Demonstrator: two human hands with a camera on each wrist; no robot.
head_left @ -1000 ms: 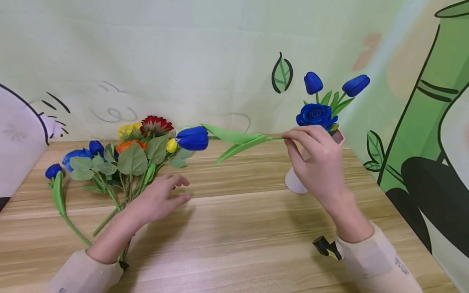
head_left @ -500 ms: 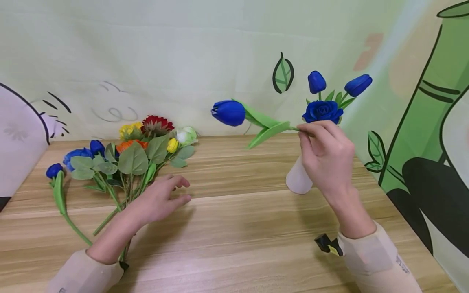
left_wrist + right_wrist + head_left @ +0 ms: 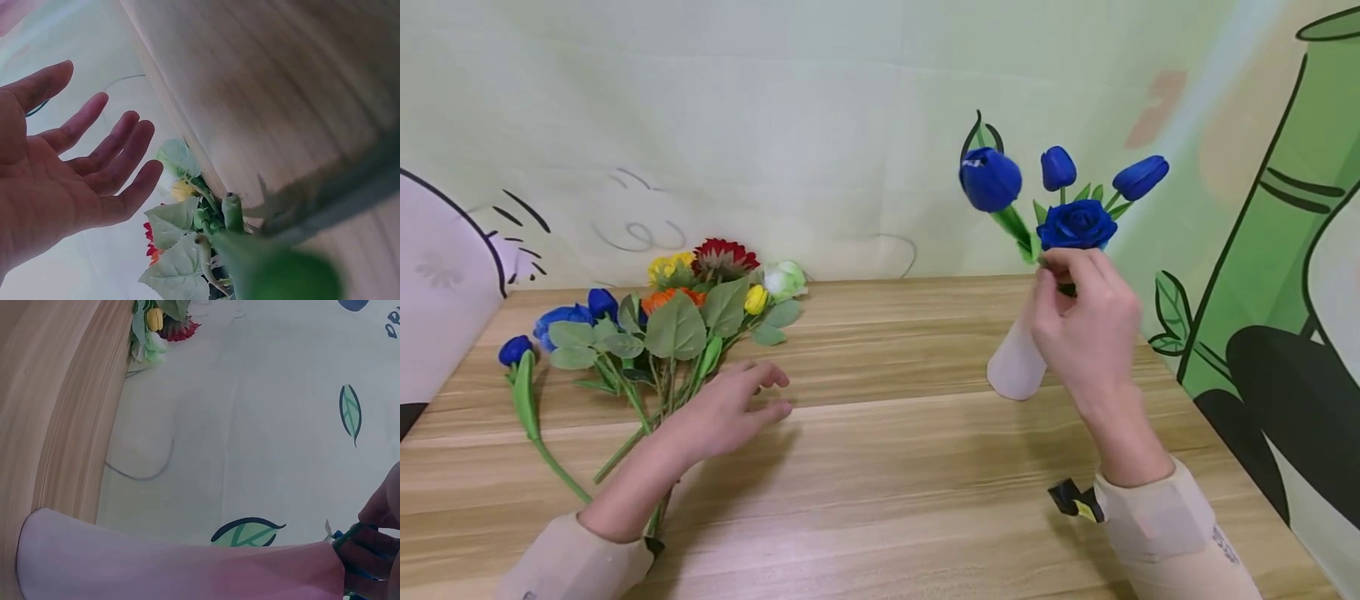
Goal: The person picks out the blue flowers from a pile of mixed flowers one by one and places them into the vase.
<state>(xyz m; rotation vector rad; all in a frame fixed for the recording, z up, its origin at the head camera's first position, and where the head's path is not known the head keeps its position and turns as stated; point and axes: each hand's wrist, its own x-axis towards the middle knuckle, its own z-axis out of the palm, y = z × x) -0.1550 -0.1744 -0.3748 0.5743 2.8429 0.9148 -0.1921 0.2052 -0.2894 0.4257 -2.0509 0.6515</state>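
My right hand (image 3: 1090,321) pinches the stem of a blue tulip (image 3: 991,179) between thumb and fingers, at the mouth of a vase (image 3: 1017,367). The tulip's head leans up and left. Two blue tulips and a blue rose (image 3: 1078,223) stand in the vase, whose mouth the hand hides in the head view. In the right wrist view the vase (image 3: 181,569) shades from white to pink, with the fingertips at its rim. My left hand (image 3: 730,410) hovers with relaxed fingers beside a pile of flowers (image 3: 673,325), holding nothing.
The pile on the left holds red, yellow, orange, white and blue blooms with green leaves and stems. A lone blue flower (image 3: 523,392) lies at its left. A wooden table (image 3: 880,483) runs back to a printed cloth backdrop (image 3: 820,125).
My right hand has moved slightly right with the tulip. The tulip has swung from lying level to pointing up, beside the other blue flowers. My left hand has stayed in place.
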